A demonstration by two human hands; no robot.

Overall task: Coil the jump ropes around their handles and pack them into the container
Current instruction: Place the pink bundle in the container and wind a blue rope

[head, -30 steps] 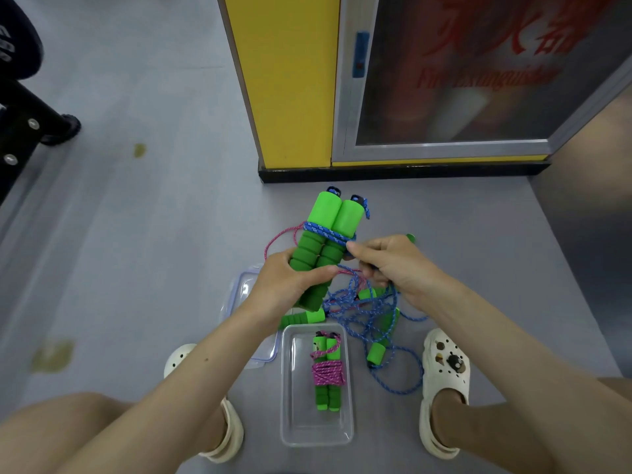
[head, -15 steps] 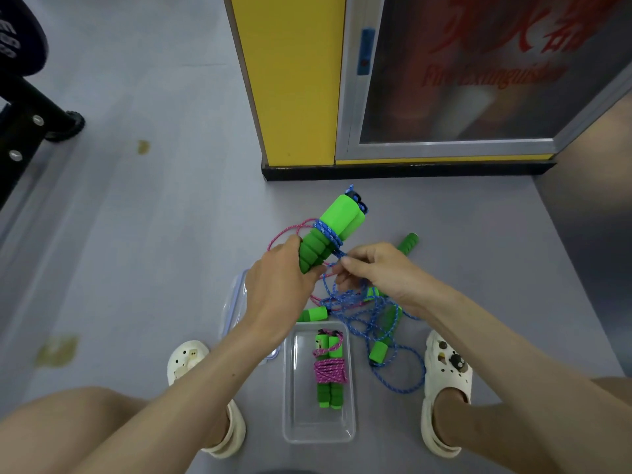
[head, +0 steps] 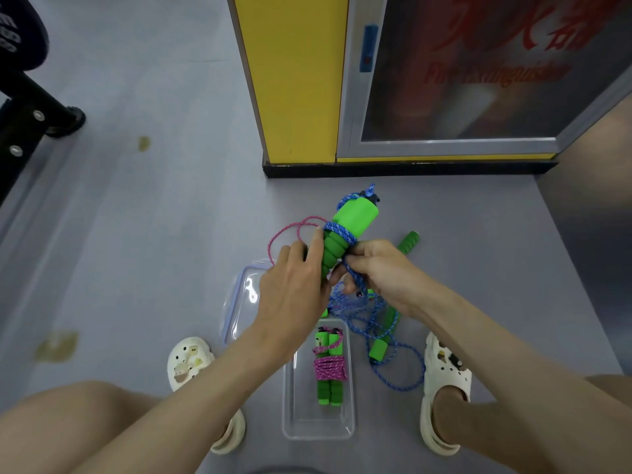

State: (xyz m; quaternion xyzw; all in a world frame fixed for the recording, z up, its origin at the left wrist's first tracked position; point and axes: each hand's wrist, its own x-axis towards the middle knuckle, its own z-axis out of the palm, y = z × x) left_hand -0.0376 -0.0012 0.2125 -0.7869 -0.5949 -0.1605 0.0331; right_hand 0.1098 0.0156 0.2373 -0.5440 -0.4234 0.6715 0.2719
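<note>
One rope is finished: the pink-wound bundle [head: 329,366] already lies inside the clear container [head: 318,429] on the floor between my feet. Its lid [head: 239,302] sits just beside it, off. I'm partway through the second. My left hand [head: 294,289] is closed around the lower end of the paired green handles [head: 345,234], holding them tilted up and away from me, and only a couple of turns of blue rope [head: 372,323] cross them near the middle. My right hand [head: 383,271] has its fingers pinched together on the blue rope just beside the handles, ready to lead another turn round. Most of that rope lies loose on the floor, tangled near other green handles [head: 408,241]. A pink loop [head: 290,230] shows behind my left hand, so by my reckoning at least one more rope waits after this one, then the packing and the lid.
</note>
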